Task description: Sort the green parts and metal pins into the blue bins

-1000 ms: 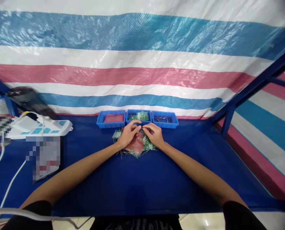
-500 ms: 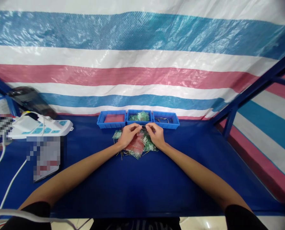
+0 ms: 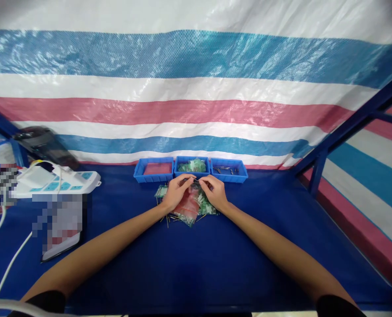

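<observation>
My left hand [image 3: 177, 192] and my right hand [image 3: 216, 191] meet just in front of the blue bins, both closed with thumb and fingers pinched. Between their fingertips is a thin dark metal rod [image 3: 196, 179], each hand gripping one end. Below them lies a heap: a clear bag with a red sheet [image 3: 187, 208], green-and-white packets [image 3: 206, 205] by my right hand, and another green packet [image 3: 162, 191] beside my left. Loose thin metal rods [image 3: 167, 219] stick out at the heap's lower left. My hands hide its upper part.
Three blue bins stand behind my hands: the left bin [image 3: 154, 178] holds red sheets, the middle bin [image 3: 181, 159] green packets, the right bin [image 3: 230, 178] thin metal pieces. Leftward are a white power strip [image 3: 92, 185], cables, a blurred-out flat device [image 3: 64, 229] and a dark bottle [image 3: 47, 143].
The view has tilted slightly upward, so everything sits a little lower in the picture. The rod looks tilted now between my fingertips; both hands keep their pinch.
</observation>
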A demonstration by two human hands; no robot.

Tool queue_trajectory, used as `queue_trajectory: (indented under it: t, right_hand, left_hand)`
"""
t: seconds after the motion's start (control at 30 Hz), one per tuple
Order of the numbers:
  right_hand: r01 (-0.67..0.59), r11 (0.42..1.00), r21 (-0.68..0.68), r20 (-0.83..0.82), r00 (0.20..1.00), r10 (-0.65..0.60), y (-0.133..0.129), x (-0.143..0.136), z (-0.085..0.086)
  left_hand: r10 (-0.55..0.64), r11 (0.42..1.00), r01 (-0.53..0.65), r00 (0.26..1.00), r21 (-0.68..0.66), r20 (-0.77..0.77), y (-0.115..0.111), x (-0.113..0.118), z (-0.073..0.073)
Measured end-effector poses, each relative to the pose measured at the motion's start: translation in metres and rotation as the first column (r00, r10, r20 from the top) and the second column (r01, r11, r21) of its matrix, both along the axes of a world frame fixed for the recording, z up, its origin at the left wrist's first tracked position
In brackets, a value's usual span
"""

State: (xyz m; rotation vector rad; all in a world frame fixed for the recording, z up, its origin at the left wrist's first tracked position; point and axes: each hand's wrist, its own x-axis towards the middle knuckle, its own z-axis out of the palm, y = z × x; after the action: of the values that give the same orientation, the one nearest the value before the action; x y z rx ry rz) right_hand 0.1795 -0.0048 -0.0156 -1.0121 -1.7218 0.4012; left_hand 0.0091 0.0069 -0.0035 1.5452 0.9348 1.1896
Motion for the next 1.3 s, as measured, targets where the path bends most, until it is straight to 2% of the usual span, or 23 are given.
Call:
queue_trajectory:
  t: [0.17,0.43,0.6,0.83,1.03,1.3]
  right_hand:
    - [0.014,1.000,-0.015,-0.016,1.000,-0.015,-0.0007,-0.0003,0.0017]
    - [0.011,1.000,-0.010,-0.006,1.000,-0.011,-0.0007,-0.0006,0.0027]
    - [0.003,1.000,0.001,-0.001,1.000,-0.003,-0.0010,-0.0005,0.0026]
    - [-0.001,1.000,0.002,-0.015,1.000,0.001,-0.0007,-0.0006,0.0019]
    - [0.000,1.000,0.009,-0.014,1.000,0.000,0.0000,-0.0011,0.0002]
    - [-0.046,0.996,0.079,0.020,0.999,0.045,0.0000,-0.0004,-0.0004]
  left_hand:
    - [-0.014,0.999,0.017,0.995,-0.030,0.099,0.0008,0.0012,0.0016]
    - [-0.113,0.989,0.127,0.979,-0.081,0.167,-0.0001,0.0008,0.0019]
    - [-0.087,0.994,0.096,0.986,-0.055,0.144,-0.0005,0.0002,0.0012]
    - [-0.043,0.999,0.043,0.998,0.011,-0.040,-0.0017,-0.0009,0.0007]
    - [-0.113,0.993,0.114,0.993,-0.014,0.046,-0.0026,0.0012,0.0014]
    - [-0.111,0.994,0.111,0.994,-0.023,0.016,-0.0057,0.0023,0.0028]
